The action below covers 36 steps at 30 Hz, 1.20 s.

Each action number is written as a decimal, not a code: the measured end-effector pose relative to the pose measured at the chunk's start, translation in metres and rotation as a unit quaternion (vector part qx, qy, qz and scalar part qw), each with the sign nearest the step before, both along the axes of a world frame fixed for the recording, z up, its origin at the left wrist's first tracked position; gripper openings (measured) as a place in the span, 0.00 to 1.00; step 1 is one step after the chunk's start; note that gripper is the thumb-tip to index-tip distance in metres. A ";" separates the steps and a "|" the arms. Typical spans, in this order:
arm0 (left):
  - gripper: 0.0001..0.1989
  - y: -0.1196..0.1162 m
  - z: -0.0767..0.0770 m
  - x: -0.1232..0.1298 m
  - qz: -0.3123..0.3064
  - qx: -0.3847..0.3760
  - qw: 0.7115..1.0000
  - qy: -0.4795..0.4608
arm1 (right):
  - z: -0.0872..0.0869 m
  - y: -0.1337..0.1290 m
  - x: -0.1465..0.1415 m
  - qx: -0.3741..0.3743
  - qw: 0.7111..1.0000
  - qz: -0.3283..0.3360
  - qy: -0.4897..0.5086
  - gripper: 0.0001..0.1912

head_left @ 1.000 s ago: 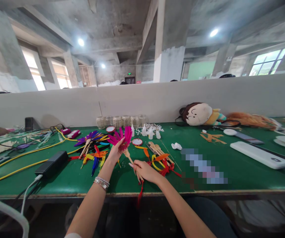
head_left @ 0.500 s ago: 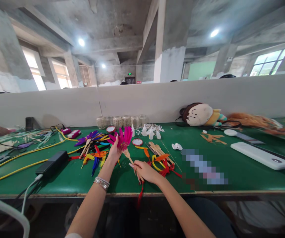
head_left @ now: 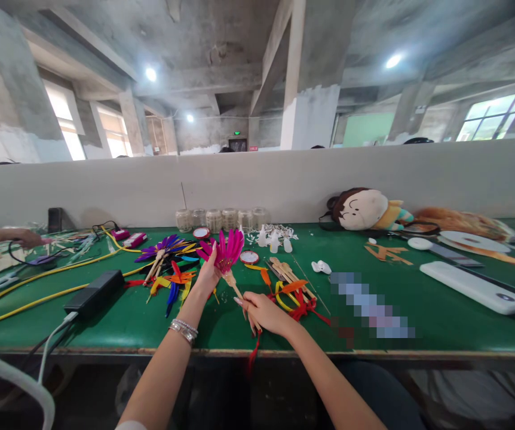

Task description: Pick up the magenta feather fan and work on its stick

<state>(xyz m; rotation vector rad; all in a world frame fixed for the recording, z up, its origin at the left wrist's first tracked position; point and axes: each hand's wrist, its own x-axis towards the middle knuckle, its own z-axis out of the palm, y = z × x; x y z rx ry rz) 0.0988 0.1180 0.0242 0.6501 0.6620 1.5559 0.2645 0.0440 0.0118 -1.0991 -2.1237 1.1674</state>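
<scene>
A small feather fan with magenta feathers [head_left: 229, 249] and a pale wooden handle is held over the front of the green table. My left hand [head_left: 209, 276] closes around its left side at the base of the feathers, thumb up against them. The handle is gripped by my right hand [head_left: 263, 312], lower down, and a red tassel [head_left: 253, 355] hangs beneath it. Left of the fan lie purple-feathered fans [head_left: 161, 254] and loose coloured feathers [head_left: 175, 283]. Wooden handles [head_left: 288, 273] with red tassels [head_left: 304, 309] rest to the right.
Glass jars [head_left: 229, 220] line the divider, with white squeeze bottles [head_left: 274, 242] in front. A black power adapter [head_left: 95, 294], yellow cable [head_left: 28, 303], plush doll [head_left: 359, 209] and white power bank [head_left: 472, 286] lie around. Another person's hand [head_left: 22, 237] is at far left.
My hands and the fan stay almost still. The other person's hand at left reaches further in. At far right, the blurred brown bundle has shifted and a white disc now shows.
</scene>
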 end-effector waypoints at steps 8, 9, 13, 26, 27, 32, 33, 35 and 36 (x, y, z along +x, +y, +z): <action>0.12 0.000 -0.003 -0.002 0.002 0.008 1.000 0.018 | 0.001 -0.001 0.000 -0.003 1.000 -0.003 -0.003 0.18; 0.11 -0.001 -0.003 -0.002 0.004 0.003 1.000 0.015 | 0.000 -0.001 0.000 -0.004 1.000 -0.003 -0.004 0.18; 0.12 0.000 -0.002 -0.004 0.005 -0.004 1.000 0.010 | -0.003 0.002 0.000 -0.014 1.000 -0.002 -0.003 0.19; 0.17 -0.019 0.002 -0.002 -0.292 0.026 0.954 0.070 | 0.005 -0.002 0.004 0.000 1.000 -0.011 0.020 0.19; 0.17 -0.019 0.001 -0.002 -0.289 0.029 0.954 0.074 | 0.006 -0.001 0.005 0.000 1.000 -0.011 0.020 0.19; 0.15 -0.012 -0.002 0.000 -0.255 0.027 0.963 0.082 | 0.013 0.008 0.010 0.006 0.999 -0.032 0.037 0.19; 0.15 -0.011 -0.002 0.001 -0.249 0.024 0.965 0.085 | 0.015 0.011 0.011 0.013 0.999 -0.037 0.037 0.19; 0.15 -0.010 -0.003 0.003 -0.235 0.021 0.967 0.093 | 0.016 0.016 0.012 0.029 0.999 -0.037 0.025 0.19; 0.15 -0.009 -0.003 0.003 -0.228 0.021 0.969 0.096 | 0.016 0.019 0.012 0.039 0.999 -0.033 0.016 0.19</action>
